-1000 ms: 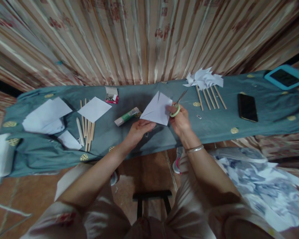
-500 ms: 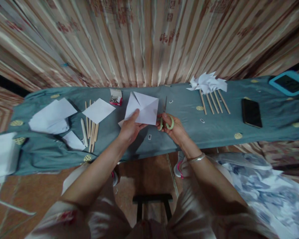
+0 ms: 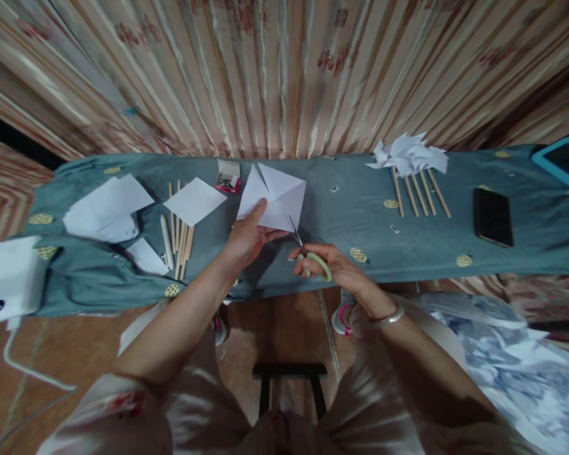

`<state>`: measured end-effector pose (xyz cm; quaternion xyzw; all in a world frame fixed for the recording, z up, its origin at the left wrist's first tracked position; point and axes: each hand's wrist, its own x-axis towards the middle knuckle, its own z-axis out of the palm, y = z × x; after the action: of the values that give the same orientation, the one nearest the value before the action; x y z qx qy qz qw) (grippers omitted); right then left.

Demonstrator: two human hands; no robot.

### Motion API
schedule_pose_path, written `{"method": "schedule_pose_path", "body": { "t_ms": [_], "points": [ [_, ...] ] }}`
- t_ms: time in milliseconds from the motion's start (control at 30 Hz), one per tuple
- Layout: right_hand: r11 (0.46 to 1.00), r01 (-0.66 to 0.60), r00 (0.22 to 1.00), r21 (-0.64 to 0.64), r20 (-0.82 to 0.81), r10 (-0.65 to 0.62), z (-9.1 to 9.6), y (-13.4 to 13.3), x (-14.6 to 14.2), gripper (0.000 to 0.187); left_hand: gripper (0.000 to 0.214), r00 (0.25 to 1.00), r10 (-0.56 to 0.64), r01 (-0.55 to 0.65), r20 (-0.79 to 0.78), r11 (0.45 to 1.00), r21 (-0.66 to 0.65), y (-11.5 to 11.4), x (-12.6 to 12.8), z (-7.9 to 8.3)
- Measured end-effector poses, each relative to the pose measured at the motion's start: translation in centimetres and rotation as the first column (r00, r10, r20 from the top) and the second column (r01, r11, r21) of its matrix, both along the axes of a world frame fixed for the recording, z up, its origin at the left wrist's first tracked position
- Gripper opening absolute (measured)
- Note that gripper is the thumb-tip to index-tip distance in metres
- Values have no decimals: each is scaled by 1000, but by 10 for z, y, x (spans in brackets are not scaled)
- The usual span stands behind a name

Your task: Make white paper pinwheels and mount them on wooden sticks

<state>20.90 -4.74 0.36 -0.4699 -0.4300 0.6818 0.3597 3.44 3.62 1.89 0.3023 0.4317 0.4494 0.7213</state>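
Observation:
My left hand point(image 3: 249, 239) grips a square sheet of white paper point(image 3: 284, 193) by its near left edge, thumb on top. One slit runs inward from the sheet's far left corner, and crease lines cross its face. In my right hand point(image 3: 325, 262) is a pair of scissors point(image 3: 317, 265) with pale green handles. Its blades are slightly parted and point up and left, at the paper's near right corner. Left of the paper stands a small red box point(image 3: 229, 177) with its lid up and small metal pieces inside.
Left on the cloth-covered table point(image 3: 275, 278) lie a paper stack point(image 3: 99, 212), a single white sheet point(image 3: 195, 201) and wooden sticks point(image 3: 184, 246). Paper pinwheels point(image 3: 410, 155), a black phone point(image 3: 493, 217) and a blue-framed tablet point(image 3: 564, 161) are right. A white device point(image 3: 12, 278) sits far left.
My right hand has turned the scissors and brought them down and left, so the blades now meet the paper's near right corner. My left hand still holds the sheet.

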Motion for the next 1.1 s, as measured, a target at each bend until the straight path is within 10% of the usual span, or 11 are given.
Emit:
{"method": "schedule_pose_path", "body": {
  "t_ms": [1100],
  "points": [
    [1000, 3, 1000, -26, 23, -2, 11, 4, 0, 47, 18, 998, 46, -45, -35, 999, 20, -4, 4, 4]
  ]
}}
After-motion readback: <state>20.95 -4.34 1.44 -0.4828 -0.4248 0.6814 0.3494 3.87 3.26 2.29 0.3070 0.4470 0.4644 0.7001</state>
